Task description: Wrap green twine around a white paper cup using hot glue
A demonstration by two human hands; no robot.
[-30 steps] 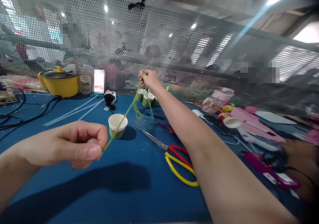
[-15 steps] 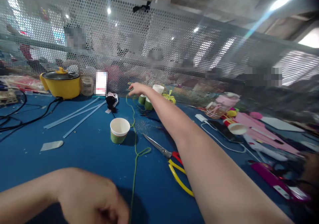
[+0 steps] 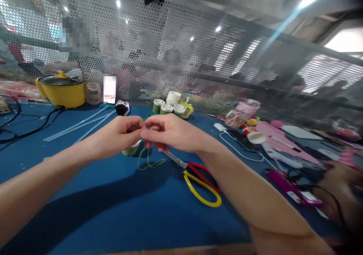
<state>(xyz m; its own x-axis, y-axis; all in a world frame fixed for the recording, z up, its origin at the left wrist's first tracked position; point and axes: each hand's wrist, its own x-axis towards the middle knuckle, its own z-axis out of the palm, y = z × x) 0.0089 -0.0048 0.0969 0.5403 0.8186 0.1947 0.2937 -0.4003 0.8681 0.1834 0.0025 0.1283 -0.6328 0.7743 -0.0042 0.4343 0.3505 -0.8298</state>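
Note:
My left hand (image 3: pixel 121 137) and my right hand (image 3: pixel 172 133) meet fingertip to fingertip above the blue table. Both are closed in a pinch on a thin green yarn (image 3: pixel 150 166), whose loop hangs below the fingers. How the strand runs between the fingertips is hidden. Behind my left fingers stands a green and white paper cup (image 3: pixel 131 150), mostly covered. Just below my right hand lies a pair of scissors (image 3: pixel 200 177) with red and yellow handles, its tips hidden.
Several small green-wrapped cups (image 3: pixel 166 107) stand at the back beside a yellow-green yarn bundle (image 3: pixel 187 108). A yellow pot (image 3: pixel 64 90), pale strips (image 3: pixel 76 124) and a bright phone (image 3: pixel 109 89) are left. Another person's arm (image 3: pixel 337 190) rests near a purple device (image 3: pixel 293 187) at right.
My right hand has drawn back from the far cups and my left hand has risen from the near edge. They now meet in the middle with the yarn.

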